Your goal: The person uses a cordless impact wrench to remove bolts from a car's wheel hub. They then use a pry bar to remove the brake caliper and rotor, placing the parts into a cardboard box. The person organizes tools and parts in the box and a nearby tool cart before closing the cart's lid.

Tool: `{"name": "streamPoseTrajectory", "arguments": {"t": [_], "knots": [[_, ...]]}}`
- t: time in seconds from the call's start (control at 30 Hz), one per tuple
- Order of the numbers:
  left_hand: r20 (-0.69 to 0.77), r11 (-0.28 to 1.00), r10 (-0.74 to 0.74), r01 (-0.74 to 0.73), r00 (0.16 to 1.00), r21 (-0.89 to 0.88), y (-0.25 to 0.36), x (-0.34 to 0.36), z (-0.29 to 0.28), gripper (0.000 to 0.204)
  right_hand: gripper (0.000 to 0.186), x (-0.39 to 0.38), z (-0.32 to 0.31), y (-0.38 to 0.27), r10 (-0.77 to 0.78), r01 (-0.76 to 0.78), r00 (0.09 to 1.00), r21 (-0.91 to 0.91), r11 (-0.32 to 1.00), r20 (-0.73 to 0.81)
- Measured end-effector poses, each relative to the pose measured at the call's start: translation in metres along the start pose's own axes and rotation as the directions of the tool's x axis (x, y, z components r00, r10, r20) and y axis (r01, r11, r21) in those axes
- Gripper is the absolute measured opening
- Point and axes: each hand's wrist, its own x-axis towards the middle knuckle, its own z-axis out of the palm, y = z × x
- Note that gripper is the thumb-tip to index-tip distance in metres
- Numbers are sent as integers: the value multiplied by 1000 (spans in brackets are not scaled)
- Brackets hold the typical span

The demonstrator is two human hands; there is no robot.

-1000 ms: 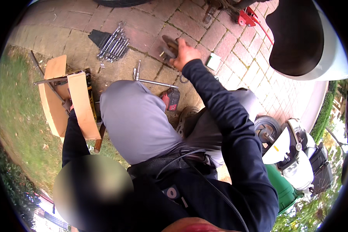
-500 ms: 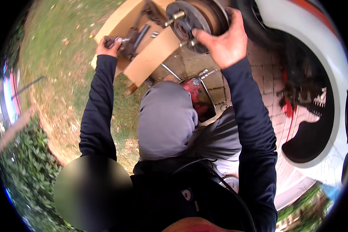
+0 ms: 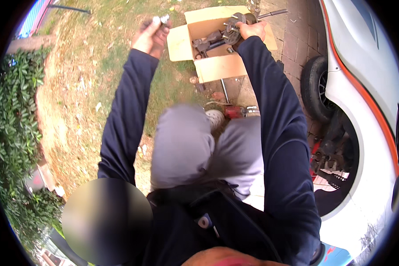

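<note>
Holding studded hub [image 3: 231, 33], pale chest mark [image 3: 204, 222]

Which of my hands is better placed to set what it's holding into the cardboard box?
Your right hand, most likely: it grips the studded wheel hub right at the opening of the cardboard box. Your left hand, holding a small shiny metal piece, is off to the box's left, over grass.

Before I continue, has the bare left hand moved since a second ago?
Yes: leftward, away from the open tan cardboard box; the bare left hand is now beyond the box's left flap.
</note>
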Motion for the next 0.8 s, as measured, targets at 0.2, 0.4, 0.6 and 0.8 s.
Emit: {"name": "streamPoseTrajectory", "arguments": {"t": [0.2, 0.4, 0.6, 0.8], "knots": [[342, 982, 1, 63, 940, -176, 76, 16, 54, 18, 94, 38, 26, 36, 285, -288, 957, -72, 955, -51], [326, 955, -29, 122, 945, -269, 73, 92, 96, 26, 96, 64, 63, 80, 345, -328, 938, -231, 916, 40], [408, 956, -125, 220, 905, -194, 6, 156, 129, 10, 61, 23, 37, 27, -230, 208, 958, -133, 969, -173], [367, 940, -287, 334, 885, -70, -48, 165, 104, 11, 34, -25, -11, -122, -394, 240, 919, 838, 489, -33]]}}
